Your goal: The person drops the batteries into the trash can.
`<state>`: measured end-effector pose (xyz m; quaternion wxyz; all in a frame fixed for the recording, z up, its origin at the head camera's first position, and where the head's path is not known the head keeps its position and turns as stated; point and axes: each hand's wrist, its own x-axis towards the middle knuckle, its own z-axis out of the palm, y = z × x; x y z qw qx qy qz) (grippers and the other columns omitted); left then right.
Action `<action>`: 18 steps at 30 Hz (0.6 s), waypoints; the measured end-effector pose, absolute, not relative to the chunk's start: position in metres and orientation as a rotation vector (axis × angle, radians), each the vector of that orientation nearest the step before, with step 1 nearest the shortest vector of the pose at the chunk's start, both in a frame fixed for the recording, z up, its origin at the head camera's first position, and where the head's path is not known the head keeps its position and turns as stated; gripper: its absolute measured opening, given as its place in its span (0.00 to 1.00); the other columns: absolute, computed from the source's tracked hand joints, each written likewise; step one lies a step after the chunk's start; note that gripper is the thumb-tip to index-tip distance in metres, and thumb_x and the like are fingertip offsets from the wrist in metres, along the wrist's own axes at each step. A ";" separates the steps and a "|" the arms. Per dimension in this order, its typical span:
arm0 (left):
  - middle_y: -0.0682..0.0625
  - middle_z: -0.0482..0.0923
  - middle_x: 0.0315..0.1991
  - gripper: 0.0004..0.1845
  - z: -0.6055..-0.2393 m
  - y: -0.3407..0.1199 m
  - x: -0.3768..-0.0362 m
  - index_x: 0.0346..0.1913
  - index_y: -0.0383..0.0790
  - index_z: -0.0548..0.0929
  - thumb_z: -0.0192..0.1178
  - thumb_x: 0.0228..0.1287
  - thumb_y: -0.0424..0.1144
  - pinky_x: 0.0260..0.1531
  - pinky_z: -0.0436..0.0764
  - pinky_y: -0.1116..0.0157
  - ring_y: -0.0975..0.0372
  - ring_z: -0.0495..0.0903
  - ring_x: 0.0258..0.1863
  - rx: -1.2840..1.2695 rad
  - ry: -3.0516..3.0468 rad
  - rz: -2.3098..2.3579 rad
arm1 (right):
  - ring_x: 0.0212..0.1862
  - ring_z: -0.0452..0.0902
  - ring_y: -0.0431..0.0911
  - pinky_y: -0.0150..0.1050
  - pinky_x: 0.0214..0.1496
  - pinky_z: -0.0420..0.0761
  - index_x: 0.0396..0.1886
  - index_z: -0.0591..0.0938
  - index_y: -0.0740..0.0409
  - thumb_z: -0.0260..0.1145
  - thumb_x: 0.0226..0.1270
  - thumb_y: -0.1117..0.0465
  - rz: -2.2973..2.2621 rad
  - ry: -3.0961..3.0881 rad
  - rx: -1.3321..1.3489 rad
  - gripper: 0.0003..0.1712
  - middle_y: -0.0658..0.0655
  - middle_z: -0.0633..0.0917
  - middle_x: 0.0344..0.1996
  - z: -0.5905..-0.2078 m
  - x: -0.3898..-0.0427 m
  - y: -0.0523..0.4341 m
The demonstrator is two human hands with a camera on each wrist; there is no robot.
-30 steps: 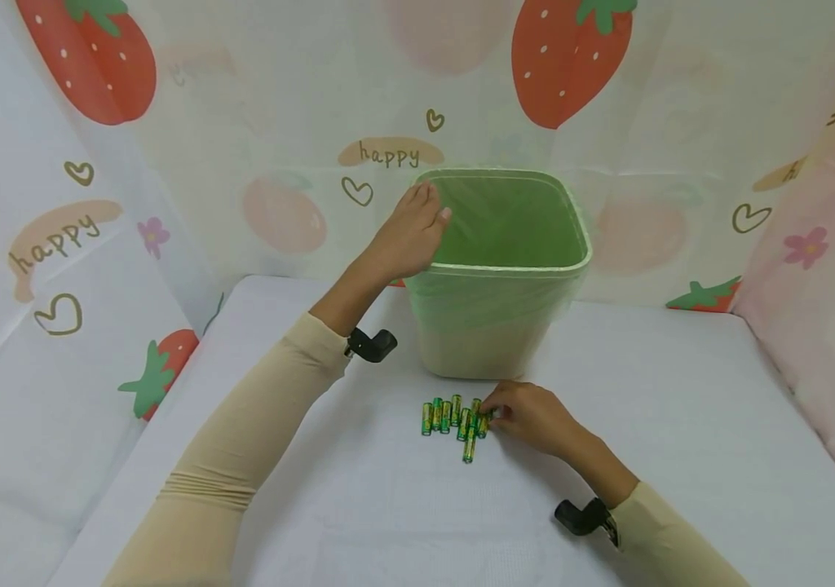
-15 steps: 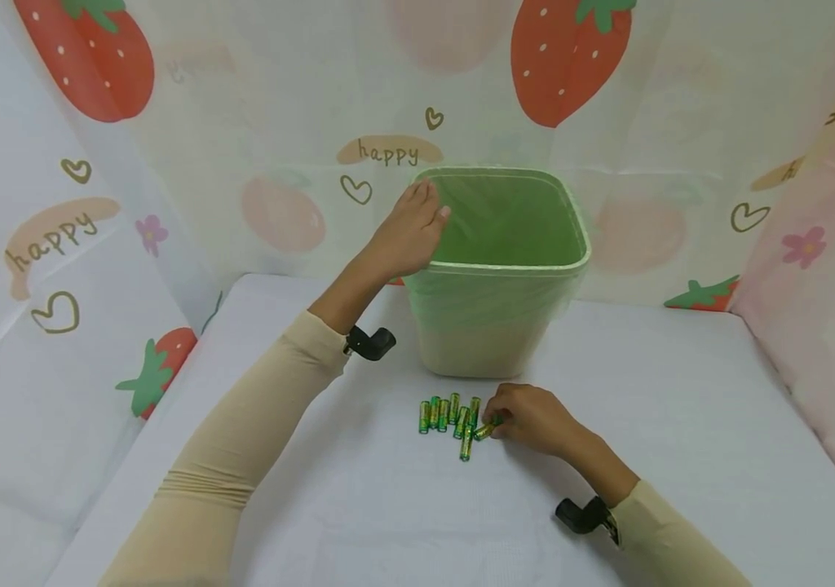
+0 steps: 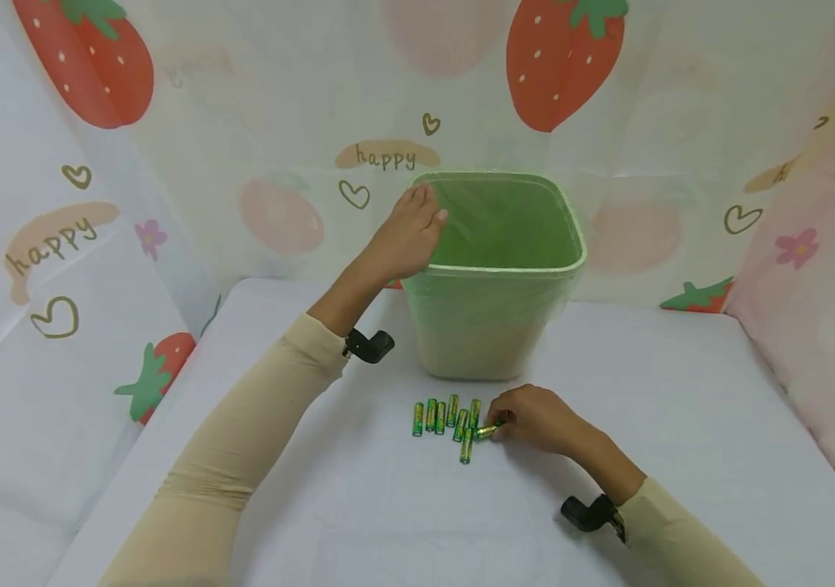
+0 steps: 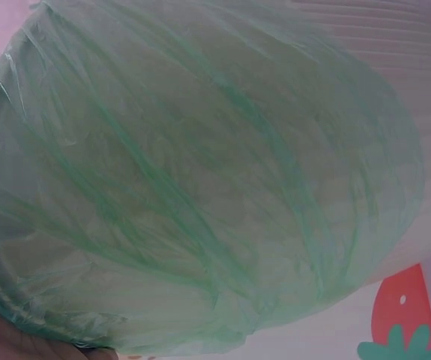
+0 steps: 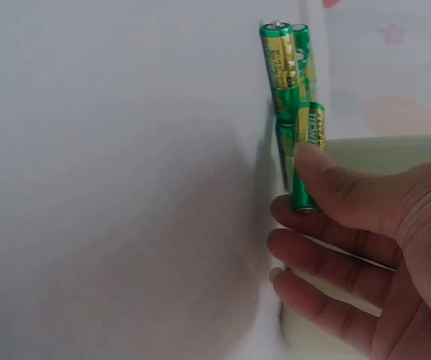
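Right hand low on the white table, just in front of the bin, thumb and fingers pinched round one green-and-gold battery. Battery tilted, one end pointing toward the rest of the group, the other end tucked under the fingertips. From the right wrist, thumb pressed along the side of that battery, the other fingers curled below it, more batteries lying just beyond on the cloth.

Six other batteries beside the held one, on the table just left of the right hand: a short row standing side by side, plus one lying a little nearer, below the row. All close together, some touching.

Left hand up on the near left corner of the bin's rim, fingers bent over the edge, gripping it. From the left wrist, only the wrinkled green liner bag filling the view, with a sliver of the hand at the bottom edge.

Bin square-mouthed, pale green, upright at the back middle of the table, liner folded over the rim. Beige sleeves on both arms, a black clip at each wrist. Behind and at both sides, a curtain printed with strawberries, hearts and the word "happy".
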<state>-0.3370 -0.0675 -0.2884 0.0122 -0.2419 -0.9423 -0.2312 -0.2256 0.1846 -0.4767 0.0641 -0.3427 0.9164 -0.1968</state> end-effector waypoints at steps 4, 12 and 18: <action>0.33 0.34 0.81 0.33 -0.285 -0.070 -0.338 0.78 0.23 0.39 0.26 0.85 0.46 0.78 0.32 0.63 0.50 0.31 0.81 -0.758 -2.942 -0.689 | 0.33 0.76 0.33 0.34 0.36 0.79 0.35 0.89 0.48 0.78 0.59 0.64 -0.599 2.789 -1.090 0.08 0.38 0.85 0.30 -0.469 -0.228 0.183; 0.33 0.35 0.81 0.33 -0.290 -0.072 -0.334 0.78 0.23 0.41 0.27 0.85 0.46 0.78 0.34 0.63 0.50 0.31 0.81 -0.735 -2.914 -0.728 | 0.32 0.76 0.33 0.32 0.34 0.78 0.37 0.88 0.49 0.78 0.60 0.62 -0.624 2.865 -1.103 0.07 0.38 0.82 0.29 -0.441 -0.224 0.181; 0.32 0.35 0.81 0.33 -0.288 -0.069 -0.337 0.78 0.22 0.41 0.26 0.85 0.46 0.78 0.33 0.62 0.49 0.32 0.81 -0.768 -2.903 -0.700 | 0.34 0.78 0.35 0.34 0.36 0.79 0.40 0.89 0.52 0.77 0.63 0.60 -0.683 2.916 -1.132 0.07 0.40 0.84 0.31 -0.412 -0.221 0.184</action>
